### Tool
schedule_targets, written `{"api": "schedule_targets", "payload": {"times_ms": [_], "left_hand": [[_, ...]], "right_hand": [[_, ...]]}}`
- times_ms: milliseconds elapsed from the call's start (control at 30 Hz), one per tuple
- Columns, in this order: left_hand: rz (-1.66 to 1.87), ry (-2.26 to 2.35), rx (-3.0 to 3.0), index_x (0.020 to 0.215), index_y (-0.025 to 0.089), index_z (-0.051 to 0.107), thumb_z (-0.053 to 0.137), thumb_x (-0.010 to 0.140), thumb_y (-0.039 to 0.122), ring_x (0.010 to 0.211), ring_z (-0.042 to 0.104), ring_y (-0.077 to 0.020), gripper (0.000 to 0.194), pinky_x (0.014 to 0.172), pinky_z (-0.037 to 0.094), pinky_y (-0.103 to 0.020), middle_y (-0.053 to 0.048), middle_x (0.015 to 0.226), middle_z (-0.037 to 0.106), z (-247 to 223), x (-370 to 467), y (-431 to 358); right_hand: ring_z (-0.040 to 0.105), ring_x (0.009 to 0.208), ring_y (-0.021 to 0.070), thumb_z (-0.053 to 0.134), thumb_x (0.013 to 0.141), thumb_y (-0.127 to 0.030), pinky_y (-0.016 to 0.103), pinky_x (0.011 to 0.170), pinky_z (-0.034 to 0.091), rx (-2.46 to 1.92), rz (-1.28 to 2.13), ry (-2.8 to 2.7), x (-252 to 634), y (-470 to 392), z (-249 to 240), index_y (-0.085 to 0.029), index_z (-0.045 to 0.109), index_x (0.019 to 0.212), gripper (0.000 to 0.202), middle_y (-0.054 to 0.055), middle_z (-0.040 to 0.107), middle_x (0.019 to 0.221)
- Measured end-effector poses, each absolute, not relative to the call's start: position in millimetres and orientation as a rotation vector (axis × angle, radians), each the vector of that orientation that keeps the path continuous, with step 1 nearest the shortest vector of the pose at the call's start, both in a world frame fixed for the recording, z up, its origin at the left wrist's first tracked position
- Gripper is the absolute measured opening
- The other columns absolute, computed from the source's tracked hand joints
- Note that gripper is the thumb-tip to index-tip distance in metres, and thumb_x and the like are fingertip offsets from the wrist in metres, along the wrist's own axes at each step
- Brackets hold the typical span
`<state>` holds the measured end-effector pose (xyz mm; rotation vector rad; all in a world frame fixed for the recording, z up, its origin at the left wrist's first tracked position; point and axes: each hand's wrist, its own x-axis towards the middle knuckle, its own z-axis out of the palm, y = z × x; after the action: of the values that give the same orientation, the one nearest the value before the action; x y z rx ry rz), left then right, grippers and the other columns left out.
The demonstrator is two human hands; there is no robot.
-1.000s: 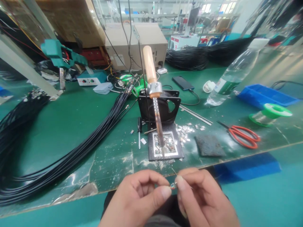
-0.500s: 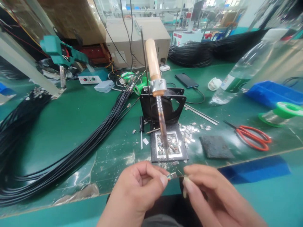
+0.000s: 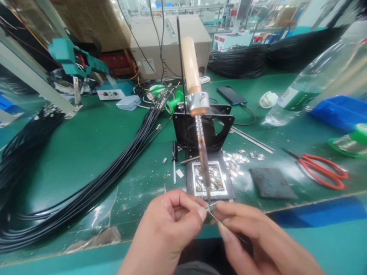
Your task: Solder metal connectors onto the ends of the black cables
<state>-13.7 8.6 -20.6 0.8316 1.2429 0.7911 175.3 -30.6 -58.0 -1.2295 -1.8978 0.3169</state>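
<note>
A small metal connector (image 3: 211,207) with a touch of red and green is pinched between the thumb and forefinger of my left hand (image 3: 173,225). Directly above it is the tip of a soldering iron (image 3: 204,168), fixed tip-down with a wooden handle; whether they touch I cannot tell. My right hand (image 3: 252,233) is closed on a thin solder wire (image 3: 213,217), whose end reaches the connector. The right fingertips sit close against the connector and partly cover it. Below the iron, a white-rimmed square tray (image 3: 194,183) holds many small metal bits.
Behind the iron stands a black fan frame (image 3: 180,131). Loose metal pieces (image 3: 236,160), a screwdriver (image 3: 174,160), a dark pad (image 3: 271,182) and red-handled scissors (image 3: 321,168) surround it. Black cables (image 3: 114,164) cross the left side; a bottle (image 3: 298,95) stands right.
My hands have come together and slightly up, bringing the connector under the iron tip. The solder wire now reaches the connector. The whole view has shifted a little.
</note>
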Motion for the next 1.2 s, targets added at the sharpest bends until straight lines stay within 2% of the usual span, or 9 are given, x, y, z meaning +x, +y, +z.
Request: {"api": "schedule_targets", "payload": {"times_ms": [233,433,967,1200], "left_hand": [[0.774,1.264,0.822,0.066,0.017,0.066,0.081,0.075,0.029,0.053,0.034,-0.0073,0.022,0.050,0.030,-0.023,0.006,0.060,0.053,-22,-15,14],[0.787,1.290,0.802,0.069,0.017,0.067,0.082,0.074,0.030,0.053,0.034,-0.0075,0.020,0.049,0.031,-0.022,0.005,0.063,0.053,-18,-11,19],[0.804,1.271,0.745,0.065,0.017,0.066,0.078,0.065,0.020,0.050,0.030,-0.0059,0.012,0.045,0.028,-0.021,0.006,0.059,0.051,-16,-7,20],[0.786,1.267,0.755,0.066,0.017,0.065,0.082,0.070,0.027,0.050,0.027,-0.0066,0.020,0.046,0.027,-0.021,0.008,0.055,0.046,-17,-8,19]], "right_hand": [[0.083,0.095,0.0128,0.074,0.090,-0.013,0.012,0.091,0.061,-1.229,0.275,-1.882,172,-26,-57,-0.026,0.072,0.101,0.017,0.001,0.083,0.113],[0.082,0.093,0.0079,0.073,0.091,-0.016,0.005,0.091,0.057,-1.288,0.266,-1.824,169,-26,-53,-0.027,0.071,0.097,0.013,-0.003,0.083,0.111],[0.083,0.088,0.0099,0.073,0.088,-0.016,0.007,0.086,0.060,-1.309,0.251,-1.778,165,-25,-49,-0.027,0.074,0.090,0.011,-0.002,0.083,0.108],[0.082,0.090,0.0074,0.073,0.089,-0.014,0.005,0.090,0.057,-1.321,0.254,-1.772,164,-25,-48,-0.028,0.073,0.092,0.014,-0.004,0.083,0.108]]}}
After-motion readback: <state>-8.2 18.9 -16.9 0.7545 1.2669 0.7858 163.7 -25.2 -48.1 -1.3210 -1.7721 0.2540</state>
